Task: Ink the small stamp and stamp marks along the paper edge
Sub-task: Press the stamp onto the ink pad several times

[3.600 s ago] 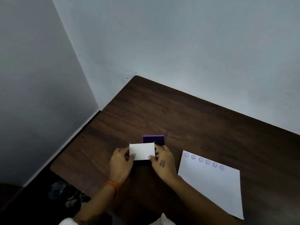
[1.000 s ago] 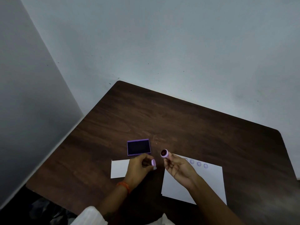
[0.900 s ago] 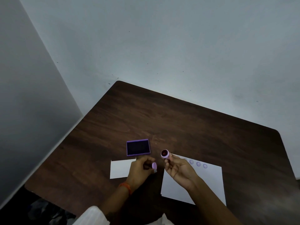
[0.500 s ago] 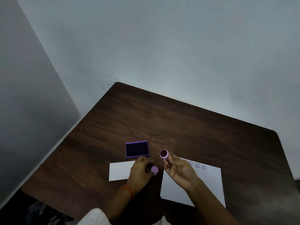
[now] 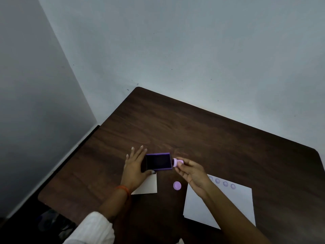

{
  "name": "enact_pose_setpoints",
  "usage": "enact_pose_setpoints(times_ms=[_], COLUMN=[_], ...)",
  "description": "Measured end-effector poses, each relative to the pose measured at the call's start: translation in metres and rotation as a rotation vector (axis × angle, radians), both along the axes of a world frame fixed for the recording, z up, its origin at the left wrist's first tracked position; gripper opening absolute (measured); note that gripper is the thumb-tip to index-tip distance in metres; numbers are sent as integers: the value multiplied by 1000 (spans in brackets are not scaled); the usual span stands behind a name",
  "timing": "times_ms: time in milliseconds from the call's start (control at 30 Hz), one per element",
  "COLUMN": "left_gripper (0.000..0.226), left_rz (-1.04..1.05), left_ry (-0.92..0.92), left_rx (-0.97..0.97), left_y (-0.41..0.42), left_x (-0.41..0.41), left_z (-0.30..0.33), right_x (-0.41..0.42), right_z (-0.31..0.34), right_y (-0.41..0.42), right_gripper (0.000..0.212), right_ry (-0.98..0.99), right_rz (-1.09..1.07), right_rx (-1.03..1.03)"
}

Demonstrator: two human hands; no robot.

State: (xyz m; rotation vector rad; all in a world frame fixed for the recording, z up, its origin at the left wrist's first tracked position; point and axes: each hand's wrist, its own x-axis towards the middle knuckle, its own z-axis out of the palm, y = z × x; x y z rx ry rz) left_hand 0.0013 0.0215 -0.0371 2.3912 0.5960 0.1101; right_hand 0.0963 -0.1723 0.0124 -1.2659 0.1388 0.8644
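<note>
An open purple ink pad (image 5: 158, 162) with a dark inner face lies on the dark wooden table (image 5: 211, 138). My left hand (image 5: 136, 166) rests flat against its left side, thumb at its near corner, fingers spread. My right hand (image 5: 190, 171) pinches the small lilac stamp (image 5: 177, 162), held sideways just right of the pad, its face towards the pad. The stamp's round lilac cap (image 5: 177, 185) lies on the table between my hands. A white paper sheet (image 5: 228, 206) at the right carries a row of purple round marks (image 5: 225, 183) along its far edge, partly hidden by my right wrist.
A small white card, the pad's lid (image 5: 147, 184), lies near my left wrist, partly under it. Grey walls (image 5: 175, 50) close in behind and to the left of the table. The table's near-left edge drops to a dark floor (image 5: 35, 222).
The left hand has set the cap down on the table and moved up to the ink pad's left side. The right hand carried the stamp towards the pad's right edge.
</note>
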Motion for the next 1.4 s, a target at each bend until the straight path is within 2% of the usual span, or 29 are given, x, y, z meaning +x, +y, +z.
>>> enact_pose_setpoints(times_ms=[100, 167, 267, 433, 567, 700, 767, 900, 1100, 1233, 1333, 1400], left_gripper=[86, 82, 77, 74, 74, 75, 75, 75, 74, 74, 75, 76], left_rz=[-76, -103, -111, -97, -104, -105, -105, -90, -102, -99, -93, -88], left_ry=[40, 43, 13, -37, -62, -85, -91, -99, -105, -92, -79, -59], left_rx=[-44, -70, -93, -110, -115, -129, -129, -115, -151, -145, -155, -166], left_y=[6, 9, 11, 12, 13, 14, 14, 13, 14, 13, 13, 13], left_x=[5, 6, 6, 5, 5, 5, 5, 6, 5, 6, 5, 5], left_z=[-8, -11, -16, -23, -28, -31, -32, -33, -30, -29, -26, -26], right_x=[0, -2, -5, -1, 9, 17, 12, -7, 13, -5, 1, 9], right_z=[-2, -4, -9, -24, -28, -26, -26, -33, -25, -29, -21, -16], right_y=[26, 42, 61, 75, 74, 76, 78, 81, 80, 81, 81, 83], right_gripper=[19, 19, 17, 23, 25, 24, 27, 34, 33, 32, 12, 13], right_ry=[-386, -676, -939, -1362, -1547, -1597, -1569, -1469, -1561, -1494, -1420, -1393], right_rz=[133, 215, 336, 694, 906, 987, 991, 824, 1014, 836, 727, 728], right_rx=[-353, -520, -506, -589, -587, -560, -615, -731, -642, -700, -608, -603])
